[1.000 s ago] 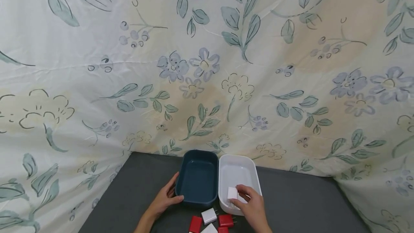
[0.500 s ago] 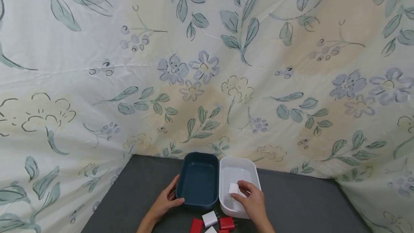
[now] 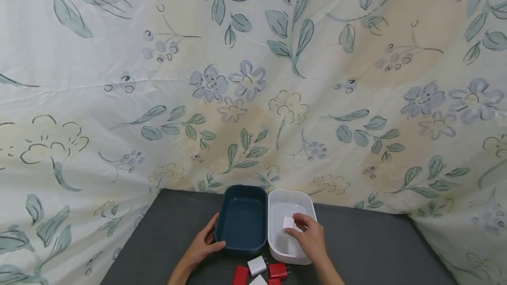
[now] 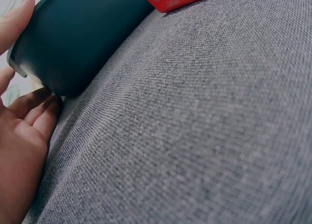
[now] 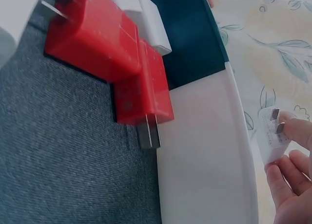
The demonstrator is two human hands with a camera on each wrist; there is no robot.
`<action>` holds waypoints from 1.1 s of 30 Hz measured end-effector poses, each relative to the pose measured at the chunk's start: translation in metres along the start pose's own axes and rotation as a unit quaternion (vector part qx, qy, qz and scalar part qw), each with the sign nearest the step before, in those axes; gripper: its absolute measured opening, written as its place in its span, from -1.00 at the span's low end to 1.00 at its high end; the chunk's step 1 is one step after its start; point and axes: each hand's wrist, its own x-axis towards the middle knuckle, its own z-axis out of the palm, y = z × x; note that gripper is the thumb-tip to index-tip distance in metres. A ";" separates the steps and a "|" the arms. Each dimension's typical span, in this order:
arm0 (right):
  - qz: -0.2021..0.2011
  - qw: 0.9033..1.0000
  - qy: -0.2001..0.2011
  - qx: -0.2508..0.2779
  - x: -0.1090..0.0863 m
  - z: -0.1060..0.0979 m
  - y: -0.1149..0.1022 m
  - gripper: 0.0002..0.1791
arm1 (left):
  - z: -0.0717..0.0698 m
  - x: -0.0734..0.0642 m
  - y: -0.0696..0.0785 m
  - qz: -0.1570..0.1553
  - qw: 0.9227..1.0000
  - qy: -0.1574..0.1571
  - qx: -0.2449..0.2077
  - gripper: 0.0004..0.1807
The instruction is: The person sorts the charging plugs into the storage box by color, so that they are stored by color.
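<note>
My right hand (image 3: 310,235) pinches a white plug-in charger (image 3: 288,222) between thumb and fingers, over the white box (image 3: 284,203). In the right wrist view, the charger's two metal prongs (image 5: 278,121) show beside the fingertips. My left hand (image 3: 201,244) holds the near left corner of the dark blue box (image 3: 242,228), its thumb at the rim and its other fingers along the outer side, low down in the left wrist view. Nearer to me lie several loose chargers: a white charger (image 3: 257,266), a red charger (image 3: 277,271) and another red charger (image 3: 240,275) among them.
The two boxes stand side by side on a dark grey cloth surface (image 3: 368,245). A flowered cloth (image 3: 253,100) hangs behind and at both sides. The lower frame edge cuts off some of the loose chargers in the head view.
My right hand has carried the white charger slightly farther back over the white box. My left hand stays at the blue box, and the loose chargers lie as before.
</note>
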 end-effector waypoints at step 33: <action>-0.001 0.999 0.030 -0.027 0.020 -0.001 0.005 -0.46 | -0.002 0.001 -0.006 0.002 1.000 -0.007 0.004 -0.14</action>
